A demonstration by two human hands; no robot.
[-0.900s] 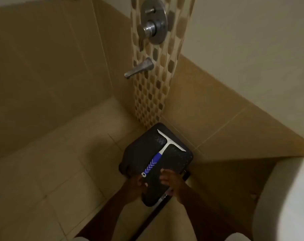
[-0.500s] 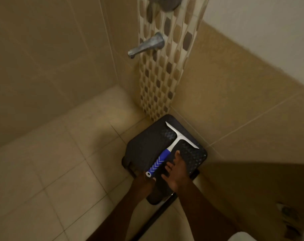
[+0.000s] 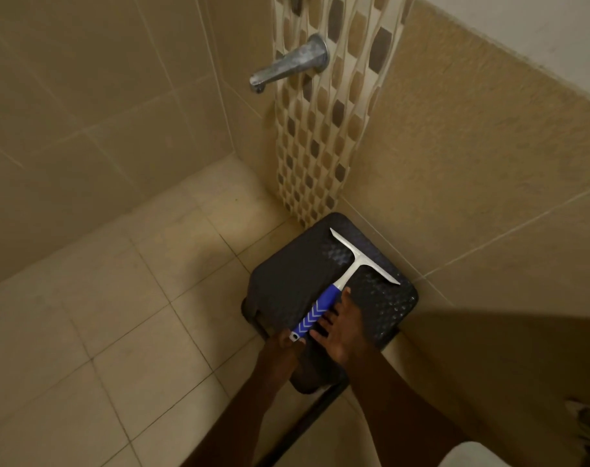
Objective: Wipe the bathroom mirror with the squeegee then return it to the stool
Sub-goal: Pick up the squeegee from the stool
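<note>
The squeegee [image 3: 349, 269], with a white blade and a blue chevron-patterned handle, lies flat on the dark plastic stool [image 3: 287, 278] in the tiled corner. My right hand [image 3: 342, 326] lies spread over the stool with its fingers straight, touching the right side of the blue handle. My left hand [image 3: 282, 348] is at the stool's near edge, right by the handle's white end; its fingers are dim and partly hidden, so whether they hold the end is unclear. No mirror is in view.
A metal tub spout [image 3: 288, 67] sticks out of the mosaic tile strip [image 3: 317, 136] above the stool. Beige tiled walls meet behind the stool. Beige floor tiles [image 3: 118, 298] spread to the left. A white toilet edge [image 3: 468, 455] shows at the bottom right.
The view has dropped lower and closer to the stool. My right hand slid forward from the stool's near edge along the blue handle. The squeegee has stayed where it lay.
</note>
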